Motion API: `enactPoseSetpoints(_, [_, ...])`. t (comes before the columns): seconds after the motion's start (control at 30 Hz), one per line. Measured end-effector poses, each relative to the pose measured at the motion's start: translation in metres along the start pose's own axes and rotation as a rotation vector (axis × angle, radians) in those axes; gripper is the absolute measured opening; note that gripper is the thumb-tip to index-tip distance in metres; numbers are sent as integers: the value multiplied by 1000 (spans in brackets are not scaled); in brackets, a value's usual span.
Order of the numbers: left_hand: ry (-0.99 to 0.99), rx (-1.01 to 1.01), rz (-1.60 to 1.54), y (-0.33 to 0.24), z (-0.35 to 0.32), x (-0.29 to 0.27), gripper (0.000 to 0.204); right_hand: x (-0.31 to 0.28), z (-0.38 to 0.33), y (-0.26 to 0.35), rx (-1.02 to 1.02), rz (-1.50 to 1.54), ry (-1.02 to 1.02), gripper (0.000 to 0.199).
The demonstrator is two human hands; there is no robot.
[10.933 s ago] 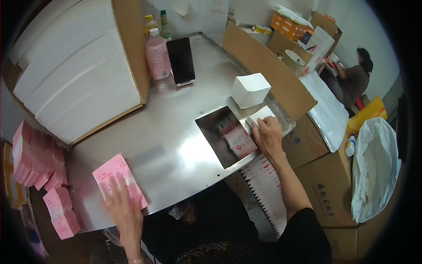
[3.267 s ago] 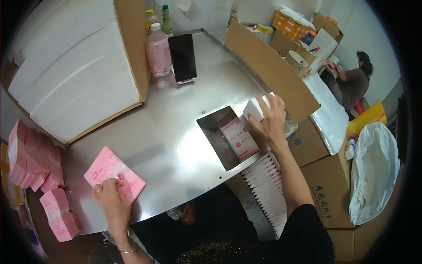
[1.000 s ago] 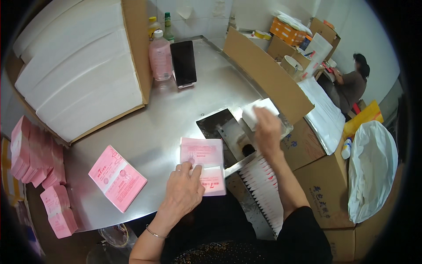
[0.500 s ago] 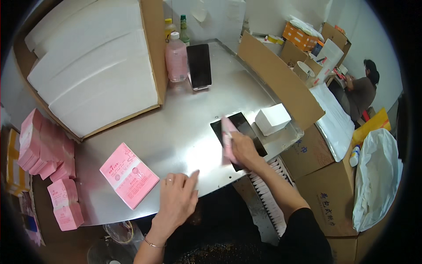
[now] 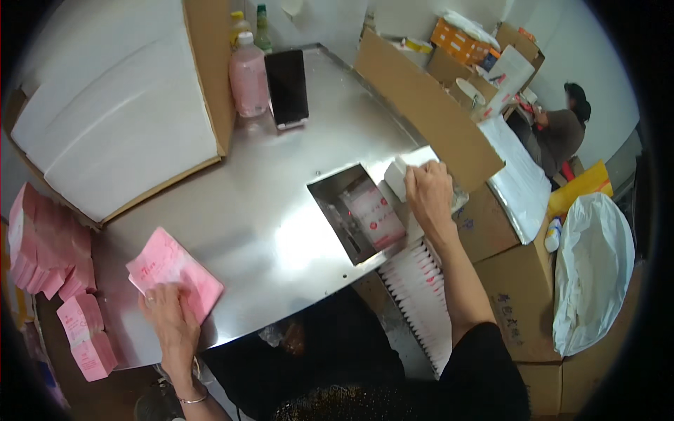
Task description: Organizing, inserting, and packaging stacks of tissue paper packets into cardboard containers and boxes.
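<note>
My left hand [image 5: 170,316] lies over a stack of flat pink printed packaging sheets [image 5: 168,259] at the front left of the metal table. Its fingers are curled onto the sheets, and the stack looks bent. My right hand [image 5: 430,191] is closed on a white block [image 5: 397,177] at the table's right side, with the fingers covering part of it. Between the hands, a pink-and-white printed packet [image 5: 375,216] sits inside a rectangular opening [image 5: 326,188] in the tabletop.
Pink bundles [image 5: 49,242] are piled at the left edge. A large carton of white sheets [image 5: 126,105] stands behind them. Farther back are a phone [image 5: 286,88] and a bottle of pink liquid [image 5: 249,77]. Below the table, a row of packets [image 5: 414,295] adjoins cartons [image 5: 526,316]. A person [image 5: 562,133] sits far right.
My right hand has let go of the pink packet at the opening and moved right onto the white block. My left hand has moved left onto the pink sheets. The view has shifted.
</note>
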State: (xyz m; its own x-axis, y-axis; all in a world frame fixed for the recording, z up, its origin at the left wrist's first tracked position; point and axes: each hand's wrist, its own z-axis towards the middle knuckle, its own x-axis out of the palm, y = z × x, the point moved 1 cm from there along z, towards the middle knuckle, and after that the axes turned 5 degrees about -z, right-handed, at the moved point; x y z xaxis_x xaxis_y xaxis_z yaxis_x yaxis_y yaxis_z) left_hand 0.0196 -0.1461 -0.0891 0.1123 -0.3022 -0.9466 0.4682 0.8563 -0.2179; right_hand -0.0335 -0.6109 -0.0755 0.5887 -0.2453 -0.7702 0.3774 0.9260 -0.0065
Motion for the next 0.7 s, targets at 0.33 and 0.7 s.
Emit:
enactPoseSetpoints(0.33, [162,494,-460,-131,29,54,60,-13,-43,79,-444,438,-122,40])
enactPoseSetpoints(0.7, [-79,259,-292,-120,45,53,69,-25,-62,168,-618,561,108,14])
